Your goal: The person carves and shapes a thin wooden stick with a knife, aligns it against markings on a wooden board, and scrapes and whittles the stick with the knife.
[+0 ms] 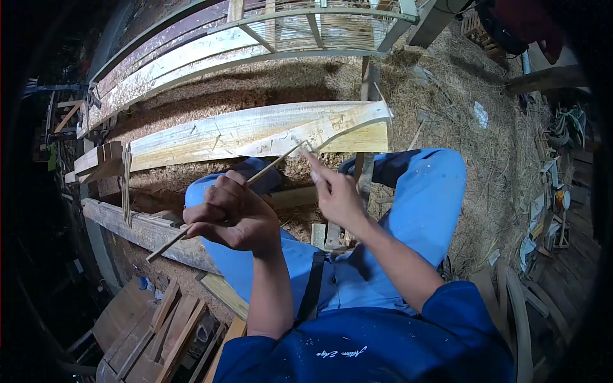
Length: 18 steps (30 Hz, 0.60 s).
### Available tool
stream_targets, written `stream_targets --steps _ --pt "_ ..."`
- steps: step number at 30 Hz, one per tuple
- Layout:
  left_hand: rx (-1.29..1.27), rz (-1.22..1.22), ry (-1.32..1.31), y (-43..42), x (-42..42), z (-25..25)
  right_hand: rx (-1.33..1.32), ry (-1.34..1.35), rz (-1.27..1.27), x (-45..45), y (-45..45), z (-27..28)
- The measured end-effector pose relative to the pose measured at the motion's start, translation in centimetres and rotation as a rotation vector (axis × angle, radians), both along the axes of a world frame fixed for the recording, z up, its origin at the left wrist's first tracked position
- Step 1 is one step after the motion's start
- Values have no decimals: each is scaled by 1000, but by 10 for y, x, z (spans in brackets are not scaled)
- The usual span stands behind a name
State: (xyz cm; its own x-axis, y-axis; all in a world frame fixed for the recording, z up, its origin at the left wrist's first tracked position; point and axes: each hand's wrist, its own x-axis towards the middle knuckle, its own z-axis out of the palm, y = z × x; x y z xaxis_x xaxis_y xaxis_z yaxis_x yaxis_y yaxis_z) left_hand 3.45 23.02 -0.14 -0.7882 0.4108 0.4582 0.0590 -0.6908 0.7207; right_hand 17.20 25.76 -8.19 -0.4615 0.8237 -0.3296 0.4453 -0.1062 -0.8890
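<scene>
My left hand (233, 214) is closed around a thin wooden stick (271, 169), which slants from the lower left up to the right. At the stick's upper end is my right hand (335, 191), its index finger stretched toward the tip and its other fingers curled. Whether that finger touches the tip, or whether something small is held there, I cannot make out. Just beyond the tip lies a long pale wooden board (236, 134) with pencil marks and a curved edge.
A slatted wooden frame (211, 48) spans the top. Thin strips (126, 185) stand at the left above a thick beam (153, 236). Wood offcuts (169, 325) lie at the lower left. Shavings (472, 159) cover the ground at the right.
</scene>
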Motion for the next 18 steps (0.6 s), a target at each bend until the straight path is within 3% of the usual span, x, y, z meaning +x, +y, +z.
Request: stream_targets --steps 2,4,7,10,12,16,18 --pt "17 -26 35 1 1 -1 51 130 -2 1 -6 12" --pt "-3 -23 43 -2 1 -1 -14 -28 -1 6 -1 -11" --pt "23 -49 50 1 -1 0 163 138 -34 -1 -8 -15" --pt "2 16 24 5 3 6 35 142 10 2 -7 -1" --pt "-18 79 24 8 0 10 -78 -110 46 4 7 -4" --pt "4 -3 20 4 -4 2 105 239 -9 -3 -8 12" --pt "19 -2 -20 1 -4 2 84 52 -1 0 -2 -5"
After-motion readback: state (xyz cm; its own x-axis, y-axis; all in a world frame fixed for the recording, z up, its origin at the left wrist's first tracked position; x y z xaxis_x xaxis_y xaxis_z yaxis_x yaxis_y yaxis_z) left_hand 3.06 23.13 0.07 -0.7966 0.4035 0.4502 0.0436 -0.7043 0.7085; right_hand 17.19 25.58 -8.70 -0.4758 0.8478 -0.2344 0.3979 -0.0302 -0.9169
